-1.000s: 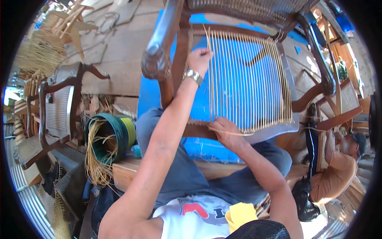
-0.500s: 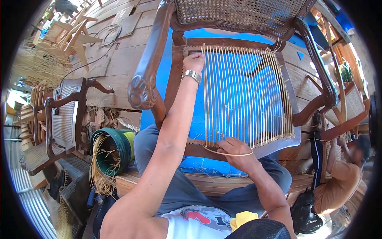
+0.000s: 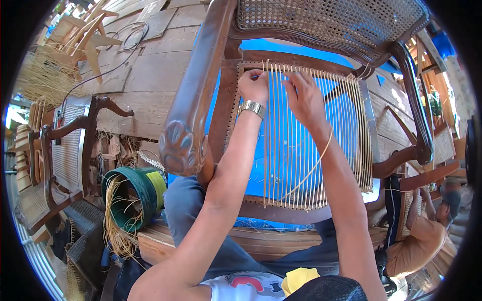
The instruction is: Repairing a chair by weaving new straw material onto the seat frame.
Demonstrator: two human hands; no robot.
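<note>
A dark wooden armchair's seat frame (image 3: 228, 108) lies before me, strung with several parallel cane strands (image 3: 301, 150) running from back rail to front rail. At its back left corner, my left hand (image 3: 253, 86), with a metal watch at the wrist, is closed beside the outermost strands; what its fingers hold is hidden. My right hand (image 3: 305, 98) is over the back part of the strands, fingers bent and pinched, slightly blurred. A loose cane strand (image 3: 315, 165) curves from its wrist down toward the front rail, and the hand appears to hold it.
The chair's woven cane back (image 3: 321, 20) and carved left arm (image 3: 181, 110) rise around the seat. A green bucket (image 3: 133, 198) of cane strands stands at left, near another chair (image 3: 70, 145). Blue sheeting (image 3: 256, 175) shows below. Another person (image 3: 419, 231) sits at right.
My right hand has moved from the front rail to the back of the seat, drawing the loose strand with it. My left hand stays at the back left corner. The view has shifted slightly.
</note>
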